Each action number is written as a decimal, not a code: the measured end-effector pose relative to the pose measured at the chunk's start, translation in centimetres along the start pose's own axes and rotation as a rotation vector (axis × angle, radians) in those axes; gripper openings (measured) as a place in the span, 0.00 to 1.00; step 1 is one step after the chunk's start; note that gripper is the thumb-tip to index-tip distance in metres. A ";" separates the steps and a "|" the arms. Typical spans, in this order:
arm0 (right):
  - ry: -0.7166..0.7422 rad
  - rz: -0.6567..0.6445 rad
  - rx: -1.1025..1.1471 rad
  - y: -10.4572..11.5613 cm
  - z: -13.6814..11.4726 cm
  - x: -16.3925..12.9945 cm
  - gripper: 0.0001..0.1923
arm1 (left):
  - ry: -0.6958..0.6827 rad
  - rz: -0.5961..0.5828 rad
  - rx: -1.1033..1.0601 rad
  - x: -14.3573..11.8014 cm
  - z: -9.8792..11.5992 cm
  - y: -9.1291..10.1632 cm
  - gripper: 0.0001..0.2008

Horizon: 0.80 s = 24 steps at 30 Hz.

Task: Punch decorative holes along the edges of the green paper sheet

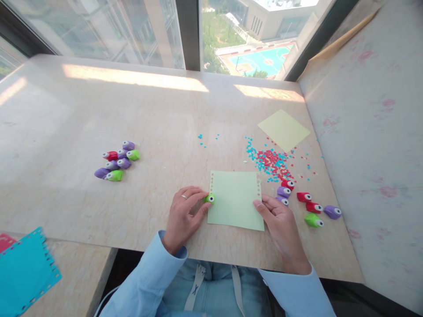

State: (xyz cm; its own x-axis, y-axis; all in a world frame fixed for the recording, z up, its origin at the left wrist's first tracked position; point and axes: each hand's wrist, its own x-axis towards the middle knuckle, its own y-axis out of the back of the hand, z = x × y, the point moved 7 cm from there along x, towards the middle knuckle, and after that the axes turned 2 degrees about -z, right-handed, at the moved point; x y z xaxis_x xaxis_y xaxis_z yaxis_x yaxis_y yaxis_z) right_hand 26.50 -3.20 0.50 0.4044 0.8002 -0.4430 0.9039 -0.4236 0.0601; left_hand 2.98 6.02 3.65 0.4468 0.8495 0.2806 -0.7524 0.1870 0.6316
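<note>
A pale green sheet of paper [235,202] lies in front of me, with small punched holes along the upper parts of its left and right edges. My left hand [187,215], wearing a ring, grips a green craft punch [210,199] set on the sheet's left edge. The punch's white end has a dark star shape. My right hand [279,224] pinches the sheet's right edge between thumb and fingers; those fingers are partly hidden. Just beyond that hand are a red punch [287,185] and two purple punches [283,192].
More punches [313,208] stand at right, and another cluster [119,162] at left. Red and blue paper bits [271,162] lie scattered near a yellowish sheet [284,130]. Blue punched paper [29,273] rests lower left. Windows [257,35] and a wall [373,145] border the table.
</note>
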 end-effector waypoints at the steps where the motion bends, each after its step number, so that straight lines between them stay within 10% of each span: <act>1: 0.002 -0.012 -0.018 0.0 0.1 0.0 0.25 | 0.002 0.001 0.001 0.0 0.0 0.0 0.09; 24: -0.026 -0.052 -0.045 -0.1 0.3 0.0 0.26 | -0.016 0.010 0.048 0.2 0.4 0.1 0.09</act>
State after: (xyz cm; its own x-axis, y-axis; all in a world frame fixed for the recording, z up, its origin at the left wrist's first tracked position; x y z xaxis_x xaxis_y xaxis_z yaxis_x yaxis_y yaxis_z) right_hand 26.40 -3.28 0.24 0.3538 0.8091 -0.4692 0.9291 -0.3618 0.0767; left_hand 3.15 6.00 4.07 0.4474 0.8431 0.2983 -0.7326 0.1543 0.6629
